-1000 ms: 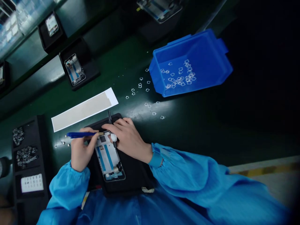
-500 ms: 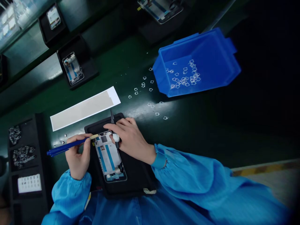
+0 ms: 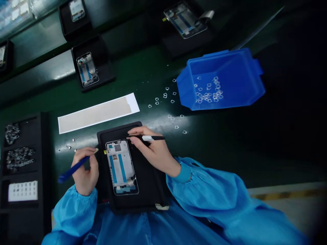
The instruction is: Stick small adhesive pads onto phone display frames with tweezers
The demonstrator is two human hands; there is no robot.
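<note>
A phone frame [image 3: 122, 167] with blue strips lies in a black holder [image 3: 146, 185] in front of me. My left hand [image 3: 84, 172] is closed round a blue pen-like tool [image 3: 73, 169] whose pale tip sits just left of the frame's top corner. My right hand [image 3: 153, 151] is closed on black tweezers [image 3: 150, 138] with a white band, held flat just right of the frame's top edge. Both arms wear blue sleeves.
A blue bin [image 3: 222, 80] of small white square parts stands at the right, with several loose ones [image 3: 170, 102] scattered on the green mat. A long paper strip [image 3: 98, 113] lies behind the holder. A black parts tray [image 3: 21, 163] sits left. More phone frames [image 3: 87, 69] rest on holders farther back.
My left hand drew the blue tool back off the frame to its left side. My right hand lifted off the frame's top and swung the tweezers round to lie horizontally.
</note>
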